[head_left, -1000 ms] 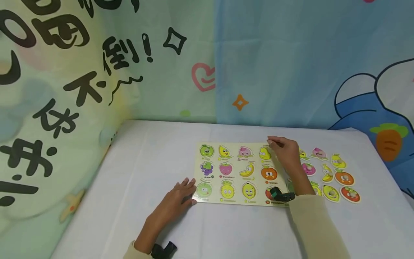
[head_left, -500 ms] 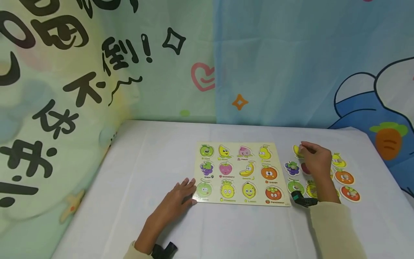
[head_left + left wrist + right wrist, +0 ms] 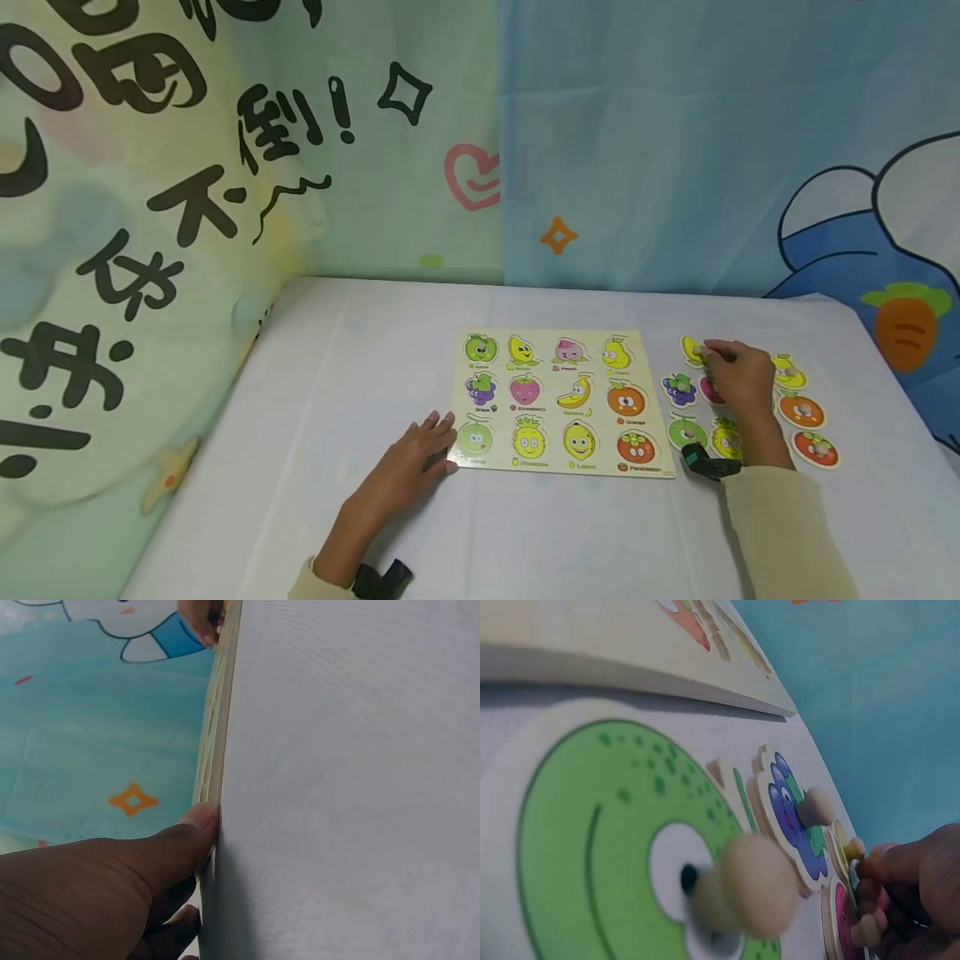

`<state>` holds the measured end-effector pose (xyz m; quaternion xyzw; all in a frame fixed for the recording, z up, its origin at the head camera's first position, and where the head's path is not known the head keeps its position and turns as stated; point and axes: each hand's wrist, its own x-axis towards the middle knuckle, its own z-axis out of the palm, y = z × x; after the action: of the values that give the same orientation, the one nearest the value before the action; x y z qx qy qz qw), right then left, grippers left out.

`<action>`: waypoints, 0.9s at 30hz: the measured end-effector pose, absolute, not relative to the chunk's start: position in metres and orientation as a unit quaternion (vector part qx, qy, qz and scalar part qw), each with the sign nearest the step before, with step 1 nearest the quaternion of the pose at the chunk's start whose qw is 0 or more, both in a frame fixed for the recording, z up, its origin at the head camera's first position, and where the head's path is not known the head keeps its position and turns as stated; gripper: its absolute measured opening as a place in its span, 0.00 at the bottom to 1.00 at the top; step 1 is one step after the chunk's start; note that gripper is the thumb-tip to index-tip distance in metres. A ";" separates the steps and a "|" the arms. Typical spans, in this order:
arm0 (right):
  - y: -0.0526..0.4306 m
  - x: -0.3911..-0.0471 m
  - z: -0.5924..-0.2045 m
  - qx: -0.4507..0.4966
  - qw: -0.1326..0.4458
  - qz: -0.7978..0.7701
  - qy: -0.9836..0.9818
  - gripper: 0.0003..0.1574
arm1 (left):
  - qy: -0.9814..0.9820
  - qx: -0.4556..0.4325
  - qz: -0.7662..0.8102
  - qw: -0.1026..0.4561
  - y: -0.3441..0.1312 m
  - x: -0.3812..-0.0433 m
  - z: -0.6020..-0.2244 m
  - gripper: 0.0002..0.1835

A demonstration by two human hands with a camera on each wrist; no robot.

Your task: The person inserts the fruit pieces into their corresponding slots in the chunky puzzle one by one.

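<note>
My left hand [image 3: 420, 454] rests at the lower left corner of a cream fruit puzzle board [image 3: 551, 417], thumb along the near edge, fingers spread beside the left edge. In the left wrist view its thumb [image 3: 199, 817] presses on the board's edge. To the right of the board, my right hand [image 3: 742, 379] pinches the small wooden knob [image 3: 854, 848] of a yellow mango puzzle piece [image 3: 689, 350], which lies at the top left of the loose pieces. This hand partly covers the strawberry piece [image 3: 709, 390] and hides others behind it.
Around the right hand lie grape [image 3: 678, 387], melon [image 3: 684, 432], pineapple [image 3: 726, 437], pear [image 3: 789, 372], orange [image 3: 801, 410] and persimmon [image 3: 815, 450] pieces. Wooden knobs stick up from them. A printed cloth backdrop [image 3: 652, 167] stands behind the white table [image 3: 360, 350].
My right hand has moved right from the board's top right corner to the loose pieces, and its fingertips have come down on the mango piece. The left hand has stayed at the board's corner.
</note>
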<state>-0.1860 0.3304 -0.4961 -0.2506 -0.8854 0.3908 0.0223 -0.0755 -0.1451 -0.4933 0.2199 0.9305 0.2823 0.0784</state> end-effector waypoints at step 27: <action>0.274 -0.196 -0.465 -0.135 0.103 0.354 -0.919 0.20 | 0.931 0.211 0.284 0.085 -0.145 -0.075 -0.492 0.30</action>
<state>-0.1961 0.2739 -0.4647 -0.1353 -0.9195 0.3544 0.1034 -0.0749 -0.1452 -0.4916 0.2108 0.9314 0.2845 0.0848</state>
